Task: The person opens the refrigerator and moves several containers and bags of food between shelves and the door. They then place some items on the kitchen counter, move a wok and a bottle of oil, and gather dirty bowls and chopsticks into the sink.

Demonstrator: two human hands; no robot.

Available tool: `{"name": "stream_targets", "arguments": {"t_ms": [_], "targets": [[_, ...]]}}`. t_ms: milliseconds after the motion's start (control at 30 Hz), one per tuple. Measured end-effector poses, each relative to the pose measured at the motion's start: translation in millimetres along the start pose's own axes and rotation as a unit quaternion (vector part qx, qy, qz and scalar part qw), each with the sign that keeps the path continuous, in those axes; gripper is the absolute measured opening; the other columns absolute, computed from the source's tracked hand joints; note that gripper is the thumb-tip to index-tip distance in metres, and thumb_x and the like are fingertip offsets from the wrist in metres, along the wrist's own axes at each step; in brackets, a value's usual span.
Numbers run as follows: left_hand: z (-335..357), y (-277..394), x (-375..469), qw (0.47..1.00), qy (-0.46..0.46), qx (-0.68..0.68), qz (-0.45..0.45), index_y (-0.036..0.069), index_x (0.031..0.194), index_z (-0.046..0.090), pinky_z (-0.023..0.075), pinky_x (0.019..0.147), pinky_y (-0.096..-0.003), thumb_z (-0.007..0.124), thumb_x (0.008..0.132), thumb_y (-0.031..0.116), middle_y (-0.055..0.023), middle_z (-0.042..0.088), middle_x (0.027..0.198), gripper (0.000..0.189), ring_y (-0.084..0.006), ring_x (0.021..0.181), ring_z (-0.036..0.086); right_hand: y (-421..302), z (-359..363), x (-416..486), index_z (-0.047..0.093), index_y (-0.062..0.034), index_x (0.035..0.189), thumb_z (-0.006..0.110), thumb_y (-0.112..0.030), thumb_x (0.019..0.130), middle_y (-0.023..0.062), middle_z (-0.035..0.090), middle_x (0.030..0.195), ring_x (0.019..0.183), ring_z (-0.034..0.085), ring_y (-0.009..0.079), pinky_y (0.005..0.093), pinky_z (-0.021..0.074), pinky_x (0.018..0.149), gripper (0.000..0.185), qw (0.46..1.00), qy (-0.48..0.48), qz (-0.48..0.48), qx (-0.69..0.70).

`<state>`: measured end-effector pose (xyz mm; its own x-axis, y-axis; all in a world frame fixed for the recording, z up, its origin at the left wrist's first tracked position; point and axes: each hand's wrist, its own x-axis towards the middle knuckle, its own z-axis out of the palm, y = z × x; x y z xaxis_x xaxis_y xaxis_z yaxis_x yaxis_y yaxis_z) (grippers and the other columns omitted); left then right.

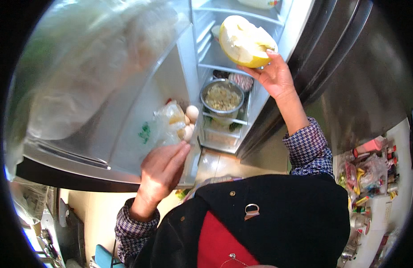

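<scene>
My right hand (pixel 276 77) is raised before the open refrigerator and grips a cut pomelo (pixel 246 43) by its lower right side, thumb over the cut edge. The pomelo has yellow skin, thick white pith and a hollowed face. Fingers close together, my left hand (pixel 164 167) is at the inner side of the refrigerator door (pixel 126 147). It lies just below several eggs (pixel 192 114) and a clear plastic bag (pixel 171 115) in the door rack. Whether these fingers grip anything is hidden.
A metal bowl of chopped food (pixel 222 96) stands on a refrigerator shelf (pixel 223 65), beside a bag of pinkish food (pixel 241 81). A large plastic bag (pixel 92 67) hangs over the door at left. Packets and jars crowd a white counter (pixel 377 214) at right. A blue chair (pixel 106 256) is lower left.
</scene>
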<state>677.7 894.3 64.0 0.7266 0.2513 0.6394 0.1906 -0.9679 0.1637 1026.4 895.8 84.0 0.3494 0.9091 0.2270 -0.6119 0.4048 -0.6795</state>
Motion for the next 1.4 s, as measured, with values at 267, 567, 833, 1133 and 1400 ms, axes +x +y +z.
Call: {"name": "stream_targets", "arguments": {"t_ms": [267, 567, 833, 1133, 1400], "targets": [[6, 4, 5, 1.000, -0.005, -0.001, -0.018, 0.001, 0.100, 0.061, 0.0481, 0.072, -0.0342, 0.061, 0.067, -0.006, -0.0129, 0.062, 0.095, 0.034, -0.0273, 0.083, 0.061, 92, -89, -54, 0.034, -0.0049, 0.126, 0.061, -0.016, 0.077, 0.0158, 0.040, 0.124, 0.116, 0.040, 0.0336, 0.0533, 0.0418, 0.093, 0.057, 0.985, 0.136, 0.085, 0.070], [11, 2, 5, 0.997, -0.014, 0.034, -0.062, 0.002, 0.099, 0.061, 0.0480, 0.072, -0.0341, 0.062, 0.067, -0.005, -0.0126, 0.062, 0.094, 0.033, -0.0273, 0.083, 0.061, 129, -124, -35, 0.035, -0.0061, 0.124, 0.060, -0.014, 0.078, 0.0134, 0.038, 0.125, 0.116, 0.039, 0.0322, 0.0553, 0.0418, 0.091, 0.053, 0.976, 0.174, 0.106, 0.078], [13, 1, 3, 0.990, -0.031, 0.078, -0.111, 0.002, 0.100, 0.061, 0.0471, 0.072, -0.0332, 0.063, 0.067, -0.004, -0.0122, 0.062, 0.095, 0.034, -0.0263, 0.084, 0.060, 144, -136, 102, 0.028, -0.0083, 0.130, 0.058, -0.011, 0.079, 0.0164, 0.030, 0.128, 0.115, 0.039, 0.0343, 0.0542, 0.0458, 0.084, 0.059, 0.990, 0.141, 0.013, 0.010], [19, -3, 5, 0.984, -0.043, 0.105, -0.139, 0.002, 0.099, 0.062, 0.0476, 0.071, -0.0330, 0.064, 0.065, -0.005, -0.0126, 0.063, 0.095, 0.035, -0.0264, 0.082, 0.061, 155, -144, 112, 0.027, -0.0061, 0.127, 0.061, -0.014, 0.077, 0.0181, 0.033, 0.125, 0.114, 0.041, 0.0356, 0.0543, 0.0451, 0.088, 0.061, 0.993, 0.059, 0.034, 0.101], [23, -4, 7, 0.987, -0.049, 0.100, -0.115, 0.003, 0.099, 0.062, 0.0475, 0.072, -0.0328, 0.063, 0.066, -0.005, -0.0122, 0.063, 0.095, 0.034, -0.0262, 0.082, 0.061, 126, -146, 63, 0.031, -0.0032, 0.127, 0.061, -0.014, 0.076, 0.0155, 0.035, 0.126, 0.116, 0.039, 0.0354, 0.0517, 0.0419, 0.094, 0.060, 0.997, 0.057, 0.004, 0.042]]}}
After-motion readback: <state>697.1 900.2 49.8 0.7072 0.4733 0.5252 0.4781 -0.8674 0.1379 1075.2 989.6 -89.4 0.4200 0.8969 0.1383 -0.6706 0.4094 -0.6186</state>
